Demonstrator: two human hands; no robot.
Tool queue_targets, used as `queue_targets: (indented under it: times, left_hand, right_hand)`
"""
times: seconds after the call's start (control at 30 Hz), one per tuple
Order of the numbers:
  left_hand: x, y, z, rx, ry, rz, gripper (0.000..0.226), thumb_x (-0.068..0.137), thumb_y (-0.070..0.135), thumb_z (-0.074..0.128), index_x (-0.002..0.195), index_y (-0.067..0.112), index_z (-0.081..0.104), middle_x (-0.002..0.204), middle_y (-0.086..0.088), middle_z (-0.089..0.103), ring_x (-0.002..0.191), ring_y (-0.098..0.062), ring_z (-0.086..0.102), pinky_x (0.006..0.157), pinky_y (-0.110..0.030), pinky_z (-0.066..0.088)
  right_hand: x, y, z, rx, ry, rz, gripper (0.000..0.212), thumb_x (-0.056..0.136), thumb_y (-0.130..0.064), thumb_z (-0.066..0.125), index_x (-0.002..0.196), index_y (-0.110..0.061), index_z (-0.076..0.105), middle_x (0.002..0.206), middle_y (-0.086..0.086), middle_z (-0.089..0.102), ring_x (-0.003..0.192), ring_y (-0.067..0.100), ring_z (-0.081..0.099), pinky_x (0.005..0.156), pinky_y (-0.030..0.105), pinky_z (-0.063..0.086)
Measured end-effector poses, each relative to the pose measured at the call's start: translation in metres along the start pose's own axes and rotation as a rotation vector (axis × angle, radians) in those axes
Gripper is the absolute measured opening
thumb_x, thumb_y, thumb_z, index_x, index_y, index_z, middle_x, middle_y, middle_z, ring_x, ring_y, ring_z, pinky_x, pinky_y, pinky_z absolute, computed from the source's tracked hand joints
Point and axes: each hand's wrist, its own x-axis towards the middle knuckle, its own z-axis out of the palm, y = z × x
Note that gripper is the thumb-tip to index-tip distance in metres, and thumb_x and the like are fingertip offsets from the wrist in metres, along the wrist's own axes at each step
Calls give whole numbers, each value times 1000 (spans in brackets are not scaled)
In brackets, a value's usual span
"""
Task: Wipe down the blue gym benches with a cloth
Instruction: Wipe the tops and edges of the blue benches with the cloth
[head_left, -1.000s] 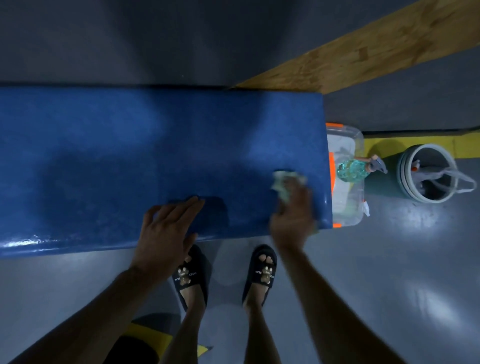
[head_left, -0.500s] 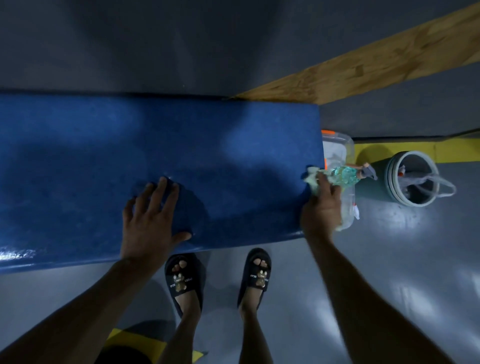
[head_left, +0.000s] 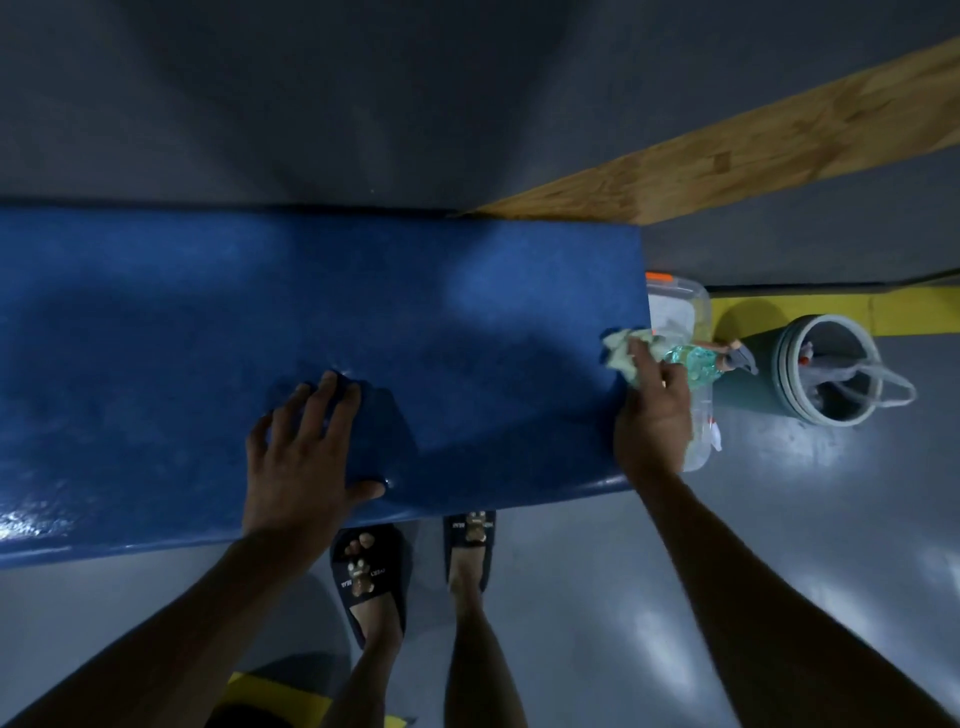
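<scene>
The step in hand is judged to be the wiping of the right-hand end of the blue bench (head_left: 322, 332), whose padded top fills the left and middle of the view. A pale cloth (head_left: 623, 352) is pressed against the bench's right edge by the right hand (head_left: 653, 415), whose fingers are closed over it. The left hand (head_left: 306, 457) is laid flat on the pad, fingers spread and gripping nothing, as a brace near the front edge. Just beyond the end, a clear plastic tub (head_left: 693, 312) and a spray bottle (head_left: 698, 358) are seen on the floor, with a grey bucket (head_left: 831, 371) near them. Next, a return stroke inward or down over the end face is probably called for, with pressure kept even. Compared with a second ago, the cloth has been carried from the pad's front right area out to its very edge, and the left hand has been shifted further onto the pad.
</scene>
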Motion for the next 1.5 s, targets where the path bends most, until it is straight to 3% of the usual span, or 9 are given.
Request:
queue_targets:
  times: [0.1,0.23,0.37,0.63,0.8,0.93,1.2,1.4,1.5]
  left_hand:
    - [1,2,2,6,8,-14,113,52,57,86,146,19,36,155,-7,34,136,-36,34,101,-58,36]
    - [3,4,1,23,10,-33,116,47,56,89,144,19,39,152,-8,38,131,-37,37,97,-59,38]
    - [4,8,-3,24,14,-44,115,46,53,91,142,17,40,148,-10,41,126,-38,39,94,-61,40]
    - [4,11,-3,7,-16,-76,114,49,51,90,144,16,38,151,-10,39,132,-37,33,100,-63,38]
    - [5,10,-1,9,-33,-89,115,47,52,90,144,16,40,153,-9,37,133,-38,34,101,-61,38]
    - [6,11,-1,1,-42,-93,117,46,53,91,145,16,40,154,-10,37,134,-38,34,102,-60,38]
    - [9,15,-5,-7,-63,-113,117,40,47,94,140,17,43,149,-10,42,130,-39,39,96,-61,41]
    - [9,15,-5,1,-63,-117,117,37,48,94,138,18,43,147,-10,44,128,-39,42,94,-60,43]
    - [9,15,-5,-3,-56,-115,117,37,46,95,138,17,43,147,-10,43,129,-39,42,94,-61,42]
  right_hand:
    - [-21,-53,39,-32,132,81,66,76,-16,30,137,-21,53,122,17,55,104,40,54,85,45,44]
    - [-70,-118,67,-109,-194,-473,66,75,-17,33,138,-25,50,117,8,53,95,28,50,74,41,46]
    - [-11,-57,36,-224,-250,-1010,55,86,-12,44,138,-27,51,115,6,57,88,28,50,71,42,45]
    - [45,-26,27,-18,145,38,63,80,-3,48,140,-23,50,121,16,54,104,36,54,84,42,41]
    - [-34,-118,66,-77,-188,-577,67,75,-2,56,139,-24,49,117,9,53,96,28,51,77,41,47]
    - [21,-73,36,-164,-315,-1045,59,84,-9,43,141,-26,49,108,7,55,86,29,53,70,43,47]
    - [58,-74,41,-6,14,-131,62,82,-8,51,142,-25,47,128,14,50,108,32,53,84,41,45]
    - [25,-118,57,-164,-383,-976,71,79,-1,59,143,-27,43,120,5,49,97,27,52,75,42,49]
    - [89,-66,29,-241,-312,-1120,61,82,-4,42,140,-26,50,111,9,53,92,29,48,73,41,44]
